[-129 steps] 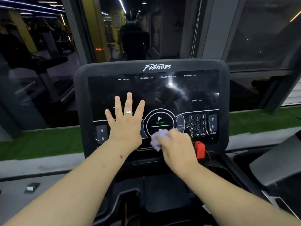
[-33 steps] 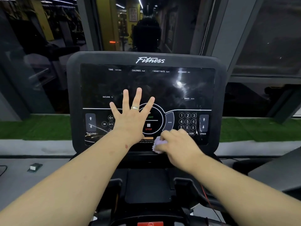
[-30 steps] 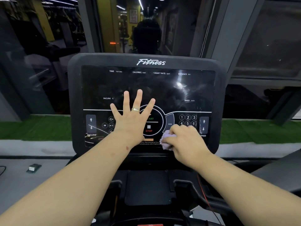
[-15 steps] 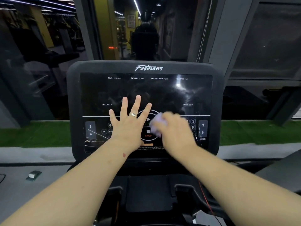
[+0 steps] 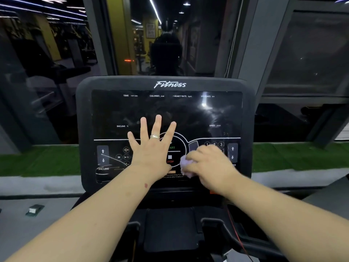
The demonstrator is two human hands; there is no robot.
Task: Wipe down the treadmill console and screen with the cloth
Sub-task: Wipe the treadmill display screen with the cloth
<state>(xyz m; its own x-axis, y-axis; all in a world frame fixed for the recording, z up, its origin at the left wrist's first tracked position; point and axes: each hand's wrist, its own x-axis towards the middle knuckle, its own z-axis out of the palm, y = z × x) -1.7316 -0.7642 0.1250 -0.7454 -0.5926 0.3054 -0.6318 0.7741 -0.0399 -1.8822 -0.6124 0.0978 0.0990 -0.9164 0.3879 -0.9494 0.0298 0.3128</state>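
Pressing the lilac cloth (image 5: 186, 165) against the lower control panel, our right hand (image 5: 209, 163) has its fingers curled around the wad, which peeks out at the hand's left side, between the STOP marking (image 5: 170, 161) and the number keypad (image 5: 214, 144). Our left hand (image 5: 151, 148) lies flat with fingers spread and straight, palm bracing on the treadmill console (image 5: 85, 129) just left of the cloth; a ring (image 5: 154, 136) shows on 1 finger. The 2 hands sit side by side, nearly touching. From the cloth, the dark screen (image 5: 170, 112) lies up and away, its long axis running left to right, and smears catch the light toward its upper right. We judge the right hand is the one placed to sweep upward, while the left hand covers the centre it would need to clear. Beyond the console are a glass wall (image 5: 311, 53), a strip of green turf (image 5: 37, 161) and a dim gym corridor (image 5: 143, 35).
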